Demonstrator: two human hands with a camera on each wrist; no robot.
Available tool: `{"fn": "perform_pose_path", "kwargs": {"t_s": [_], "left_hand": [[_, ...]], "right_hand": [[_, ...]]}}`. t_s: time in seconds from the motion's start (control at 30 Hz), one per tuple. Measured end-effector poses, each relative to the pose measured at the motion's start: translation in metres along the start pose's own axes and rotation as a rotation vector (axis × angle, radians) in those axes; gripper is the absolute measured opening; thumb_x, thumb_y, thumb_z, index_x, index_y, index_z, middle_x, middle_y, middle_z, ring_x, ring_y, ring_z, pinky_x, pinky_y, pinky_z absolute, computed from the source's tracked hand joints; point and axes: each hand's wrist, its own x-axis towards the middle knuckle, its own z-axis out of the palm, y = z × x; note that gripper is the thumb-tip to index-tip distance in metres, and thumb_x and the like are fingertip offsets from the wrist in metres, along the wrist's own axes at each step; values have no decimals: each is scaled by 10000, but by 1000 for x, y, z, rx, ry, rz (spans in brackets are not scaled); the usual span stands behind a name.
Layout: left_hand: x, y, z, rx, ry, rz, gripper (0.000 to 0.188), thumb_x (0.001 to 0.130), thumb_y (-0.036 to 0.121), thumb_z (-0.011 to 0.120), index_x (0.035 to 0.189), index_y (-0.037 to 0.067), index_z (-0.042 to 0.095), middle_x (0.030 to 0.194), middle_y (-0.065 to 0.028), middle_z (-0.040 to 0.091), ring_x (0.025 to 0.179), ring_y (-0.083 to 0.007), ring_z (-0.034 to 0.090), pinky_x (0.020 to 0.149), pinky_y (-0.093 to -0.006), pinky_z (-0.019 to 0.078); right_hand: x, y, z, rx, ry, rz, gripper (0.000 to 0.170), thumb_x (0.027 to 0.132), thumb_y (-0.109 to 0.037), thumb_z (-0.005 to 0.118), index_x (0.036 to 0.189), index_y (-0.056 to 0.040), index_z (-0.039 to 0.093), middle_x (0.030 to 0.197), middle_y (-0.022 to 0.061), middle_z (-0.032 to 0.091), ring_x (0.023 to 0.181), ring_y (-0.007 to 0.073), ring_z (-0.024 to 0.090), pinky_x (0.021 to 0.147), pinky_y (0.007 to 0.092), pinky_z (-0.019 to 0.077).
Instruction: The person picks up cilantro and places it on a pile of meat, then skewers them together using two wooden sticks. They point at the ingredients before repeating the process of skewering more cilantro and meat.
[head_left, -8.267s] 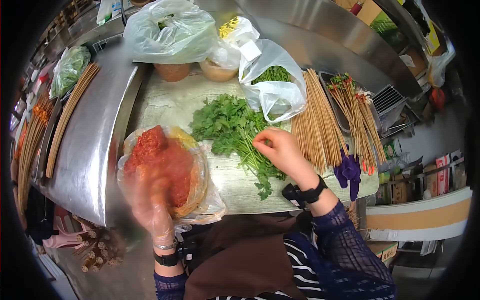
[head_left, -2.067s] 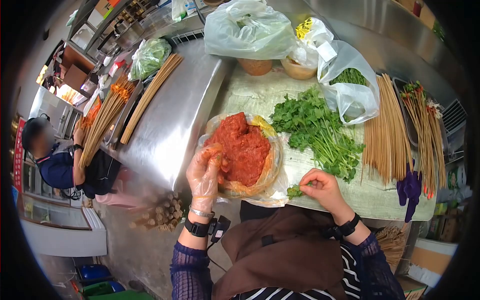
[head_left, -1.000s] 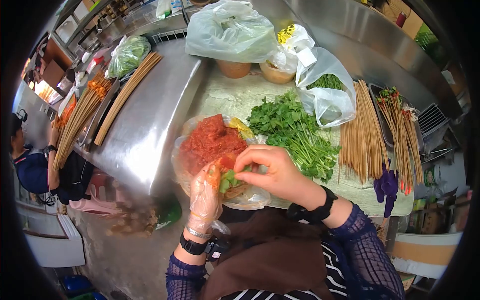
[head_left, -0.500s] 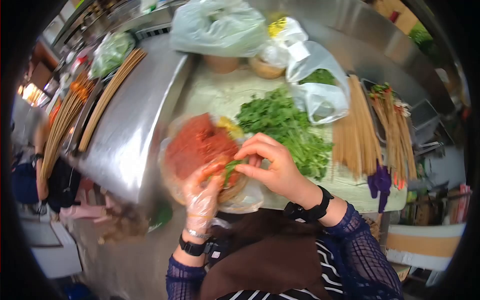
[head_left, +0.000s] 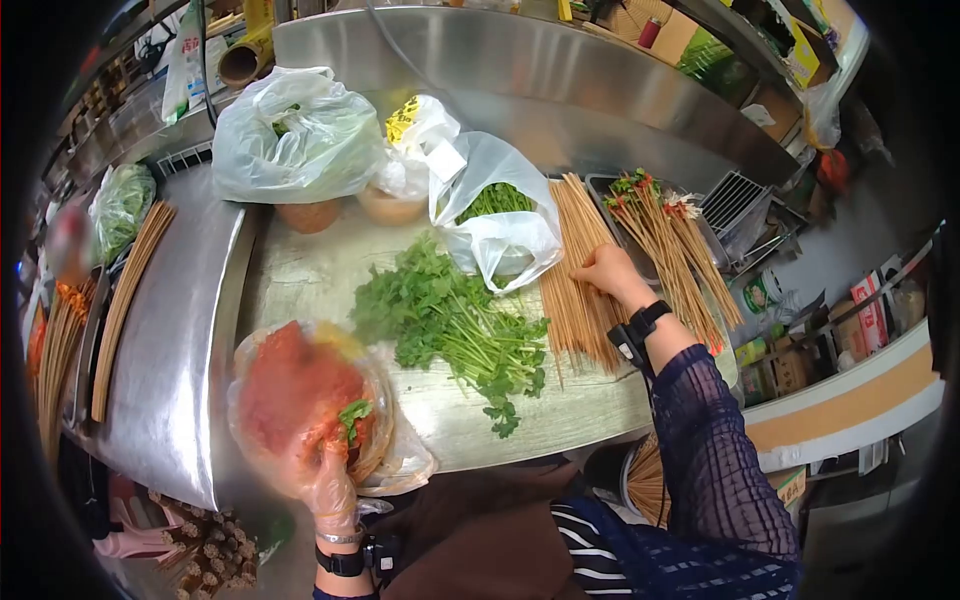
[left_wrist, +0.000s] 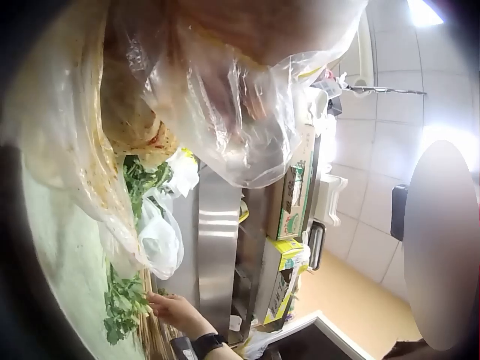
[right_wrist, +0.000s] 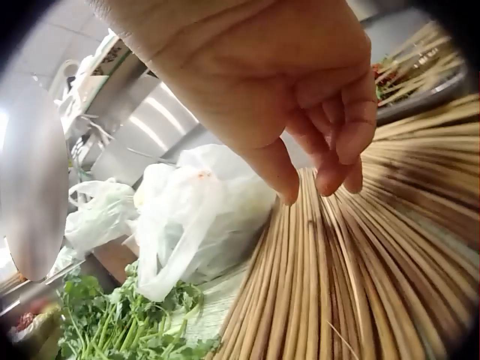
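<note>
My left hand [head_left: 328, 478], in a clear plastic glove, holds a coriander sprig [head_left: 353, 415] with red paste around its fingers. It is over the near part of a plastic-lined bowl filled with red minced paste [head_left: 300, 385]; motion blurs this area. In the left wrist view the glove [left_wrist: 240, 127] hides what the fingers hold. My right hand [head_left: 612, 275] is bare and reaches over a row of bamboo skewers [head_left: 580, 320]. In the right wrist view, a gap shows between its thumb and fingertips [right_wrist: 330, 180], right at the upper ends of the skewers.
A heap of coriander [head_left: 450, 320] lies mid-table beside the bowl. Behind stand a large bag of greens [head_left: 295, 140], a smaller white bag [head_left: 500, 220] and two tubs. Loaded skewers [head_left: 680, 250] lie in a tray at right. A steel counter [head_left: 180, 330] borders the left.
My right hand has left the sprig at my left hand and moved right to the skewers. The left hand keeps the sprig over the bowl. The head view has swung right.
</note>
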Motion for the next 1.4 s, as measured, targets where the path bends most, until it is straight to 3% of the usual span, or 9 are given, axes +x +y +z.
{"fn": "perform_pose_path", "kwargs": {"t_s": [0.27,0.47,0.57,0.7,0.83,1.07,1.2,1.3,1.4], "left_hand": [[1,-4,1,60,-3,44,159,835,-18,636,992,-16,615,1003,-61,628,916,-147,581,843,-283,473],[2,-7,0,-16,-11,3,171,833,-54,618,997,-10,597,1025,-74,623,923,-150,582,838,-285,490],[0,-2,3,-47,-20,-10,177,835,-56,614,1006,-11,598,1040,-82,618,932,-156,584,842,-286,490],[6,-8,-1,-56,-4,32,179,829,-37,631,1006,-22,609,1029,-91,625,910,-156,590,833,-286,491],[10,-14,-6,-102,38,2,224,820,-5,661,1038,-17,611,1064,-102,627,920,-167,600,821,-286,501],[19,6,1,-560,71,-130,233,893,-17,524,1126,-21,522,1046,-123,597,909,-242,623,714,-342,582],[21,4,-5,-672,142,-173,284,923,61,526,1195,-18,501,1068,-140,616,829,-228,658,667,-305,605],[18,11,-6,-576,94,-170,239,887,-11,559,1124,-27,536,1071,-115,595,863,-212,634,690,-318,584],[18,8,-8,-490,104,-213,235,880,-19,566,1113,-45,544,1074,-114,595,883,-207,628,695,-321,584]], "right_hand": [[12,24,7,508,-140,220,198,818,-185,682,712,-26,631,562,16,577,457,100,534,417,238,424],[14,47,13,684,-106,192,192,845,-194,634,741,-33,632,550,29,565,423,107,517,400,244,420],[5,49,9,727,-87,84,179,874,-198,615,781,-45,626,605,6,574,491,86,547,441,217,445],[-39,5,-8,1314,-193,-20,138,916,-201,589,879,-70,608,754,0,625,591,67,596,505,181,483],[-94,-66,15,1575,-187,-245,156,925,-214,584,930,-59,607,801,20,648,671,89,641,553,186,504],[-162,-180,82,1702,-430,-381,202,943,-214,556,1022,-31,586,893,60,648,752,126,653,657,221,517],[-192,-208,102,1727,-472,-461,185,949,-176,535,1027,-15,581,936,76,636,798,155,650,694,247,516],[-211,-213,112,1720,-549,-452,159,945,-128,515,1019,-1,577,946,74,607,812,161,633,727,273,501],[-214,-211,113,1617,-596,-640,158,947,-123,503,997,8,575,917,63,574,782,146,611,732,266,480]]}}
